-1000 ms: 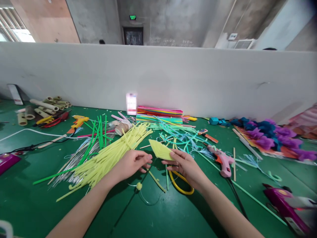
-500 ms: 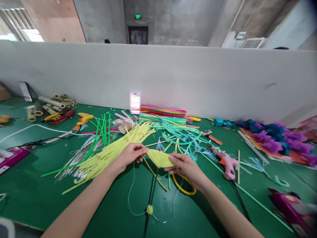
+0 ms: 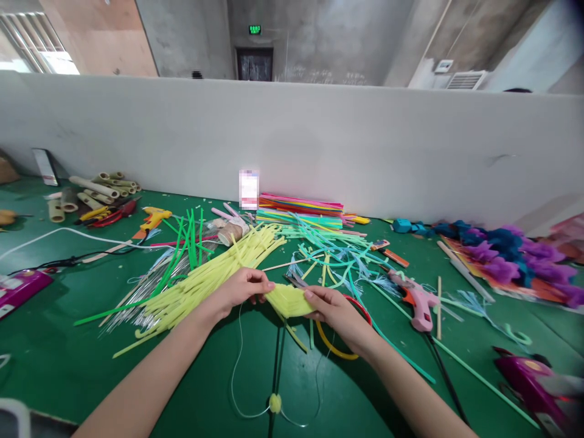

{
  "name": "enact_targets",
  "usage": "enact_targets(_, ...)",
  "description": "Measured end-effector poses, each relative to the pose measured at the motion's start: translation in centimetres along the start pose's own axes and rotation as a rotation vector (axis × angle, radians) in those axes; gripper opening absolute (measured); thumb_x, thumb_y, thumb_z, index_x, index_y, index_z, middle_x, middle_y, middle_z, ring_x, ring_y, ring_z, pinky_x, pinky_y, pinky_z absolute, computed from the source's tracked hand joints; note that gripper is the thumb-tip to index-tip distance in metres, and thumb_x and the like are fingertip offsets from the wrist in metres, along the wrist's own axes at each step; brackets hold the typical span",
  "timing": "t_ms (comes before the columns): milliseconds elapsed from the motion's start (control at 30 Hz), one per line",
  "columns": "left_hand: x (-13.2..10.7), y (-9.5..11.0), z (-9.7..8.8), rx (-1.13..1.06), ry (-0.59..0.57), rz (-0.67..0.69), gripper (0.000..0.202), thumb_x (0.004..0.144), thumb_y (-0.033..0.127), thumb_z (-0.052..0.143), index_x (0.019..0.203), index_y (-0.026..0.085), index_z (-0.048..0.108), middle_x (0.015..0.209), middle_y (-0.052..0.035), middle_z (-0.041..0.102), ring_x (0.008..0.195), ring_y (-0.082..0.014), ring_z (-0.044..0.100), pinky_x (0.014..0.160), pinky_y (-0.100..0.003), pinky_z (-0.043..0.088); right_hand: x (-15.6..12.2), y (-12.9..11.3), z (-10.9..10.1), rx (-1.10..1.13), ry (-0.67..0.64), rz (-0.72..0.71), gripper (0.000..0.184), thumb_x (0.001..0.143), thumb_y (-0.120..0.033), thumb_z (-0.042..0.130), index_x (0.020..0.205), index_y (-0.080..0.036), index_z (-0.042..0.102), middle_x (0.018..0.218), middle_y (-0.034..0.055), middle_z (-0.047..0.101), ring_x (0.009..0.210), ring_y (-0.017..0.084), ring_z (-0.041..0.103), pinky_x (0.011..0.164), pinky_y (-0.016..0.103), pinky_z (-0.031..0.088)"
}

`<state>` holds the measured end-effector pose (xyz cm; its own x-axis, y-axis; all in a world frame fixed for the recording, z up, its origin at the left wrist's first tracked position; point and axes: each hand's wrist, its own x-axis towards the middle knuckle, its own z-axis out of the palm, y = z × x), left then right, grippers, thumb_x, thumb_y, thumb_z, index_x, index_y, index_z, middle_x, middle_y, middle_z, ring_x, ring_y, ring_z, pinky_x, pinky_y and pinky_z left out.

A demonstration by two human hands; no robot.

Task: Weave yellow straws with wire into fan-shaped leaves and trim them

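Note:
A pale yellow leaf-shaped piece of pipe cleaners, laid side by side in a V pattern, is stretched between my hands above the table. My left hand pinches its left end, and my right hand grips the right end between thumb and fingers. Behind and below my right hand lie scissors with red and yellow handles, partly covered by the hand. Beneath the piece, a small yellow pompom on a thin clear thread rests on the table. Beside my left forearm is a heap of loose yellow pipe cleaners.
Green and silver pipe cleaners lie left, turquoise ones right. A pink glue gun with a cord is by my right forearm; a yellow glue gun stands farther left. A white partition bounds the green table.
Both hands have lowered slightly with the yellow piece, which has tipped and shifted a little left. More of the scissors, including the blades and red handle, shows behind my right hand.

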<state>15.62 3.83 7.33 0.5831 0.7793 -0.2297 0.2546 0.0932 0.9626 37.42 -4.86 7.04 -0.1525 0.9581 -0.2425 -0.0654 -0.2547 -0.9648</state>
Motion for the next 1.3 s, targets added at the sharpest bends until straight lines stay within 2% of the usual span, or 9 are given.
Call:
enact_targets(233,-0.2,0.0,1.0,0.202,0.057,0.040,0.036,0.085,0.051,0.050,0.077,0.017,0.060,0.066,-0.0013,0.062,0.060,-0.0147,0.059,0.048,-0.022,0.040,0.4,0.3,-1.7,-0.256,0.050,-0.086,0.041,0.082,-0.050,0.058,0.105,-0.018,0.068,0.096,0.0047,0.070,0.090,0.022,0.061,0.082,0.033,0.046)
enact_targets(333,-0.2,0.1,0.4,0.663,0.375,0.242,0.036,0.091,0.046,0.041,0.081,0.018,0.062,0.074,-0.0037,0.064,0.067,-0.0171,0.060,0.060,-0.027,0.043,0.7,0.2,-2.6,-0.334,0.103,-0.086,0.041,0.082,-0.049,0.057,0.104,-0.017,0.068,0.094,0.0049,0.070,0.088,0.022,0.061,0.080,0.032,0.045)
enact_targets(400,-0.1,-0.2,-0.3,1.001,0.626,0.354,0.029,0.092,0.037,0.042,0.091,0.019,0.064,0.089,-0.0076,0.064,0.086,-0.0220,0.058,0.073,-0.032,0.043,0.9,0.2,-2.8,-0.353,0.119,-0.084,0.039,0.083,-0.047,0.055,0.104,-0.017,0.068,0.093,0.0047,0.069,0.087,0.022,0.061,0.078,0.032,0.046)
enact_targets(433,0.0,-0.4,-0.7,1.132,0.685,0.375,0.025,0.092,0.032,0.043,0.096,0.019,0.064,0.095,-0.0092,0.063,0.092,-0.0241,0.056,0.077,-0.033,0.043,0.9,0.2,-2.7,-0.375,0.122,-0.093,0.038,0.083,-0.046,0.054,0.104,-0.017,0.068,0.092,0.0045,0.069,0.086,0.022,0.061,0.077,0.032,0.046)
enact_targets(600,0.4,-1.2,-1.7,1.416,0.674,0.278,0.021,0.086,0.030,0.054,0.101,0.017,0.062,0.096,-0.0112,0.059,0.088,-0.0260,0.054,0.077,-0.036,0.043,0.7,0.8,-1.2,-0.496,0.156,-0.213,0.031,0.085,-0.036,0.051,0.108,-0.020,0.063,0.101,0.0058,0.067,0.093,0.023,0.061,0.081,0.036,0.048)
enact_targets(833,0.8,-1.7,-2.2,1.416,0.696,0.256,0.021,0.091,0.020,0.040,0.085,0.015,0.059,0.085,-0.0115,0.057,0.081,-0.0249,0.054,0.073,-0.036,0.043,0.6,0.9,-0.8,-0.481,0.205,-0.262,0.028,0.087,-0.032,0.048,0.111,-0.020,0.058,0.109,0.0076,0.065,0.103,0.021,0.060,0.087,0.035,0.047)
enact_targets(933,1.1,-1.9,-2.6,1.318,0.743,0.330,0.022,0.092,0.019,0.037,0.084,0.015,0.057,0.085,-0.0117,0.058,0.082,-0.0255,0.053,0.074,-0.038,0.043,0.7,1.1,-0.9,-0.492,0.209,-0.256,0.032,0.087,-0.032,0.047,0.117,-0.021,0.054,0.110,0.0081,0.065,0.103,0.021,0.061,0.083,0.035,0.050)
enact_targets(1100,0.6,-0.7,-2.5,0.945,0.800,0.597,0.027,0.092,0.012,0.032,0.109,0.016,0.052,0.105,-0.0106,0.059,0.102,-0.0222,0.054,0.090,-0.036,0.044,0.9,1.8,-0.9,-0.480,0.217,-0.305,0.033,0.090,-0.035,0.047,0.120,-0.021,0.050,0.118,0.0103,0.062,0.111,0.021,0.058,0.093,0.039,0.047)
enact_targets(1300,0.1,0.2,-1.7,0.696,0.796,0.691,0.037,0.092,0.015,0.033,0.127,0.021,0.044,0.135,-0.0110,0.045,0.122,-0.0220,0.048,0.101,-0.038,0.041,0.8,2.1,-0.9,-0.466,0.260,-0.354,0.036,0.096,-0.042,0.035,0.125,-0.024,0.044,0.118,0.0109,0.064,0.112,0.021,0.060,0.097,0.040,0.045)
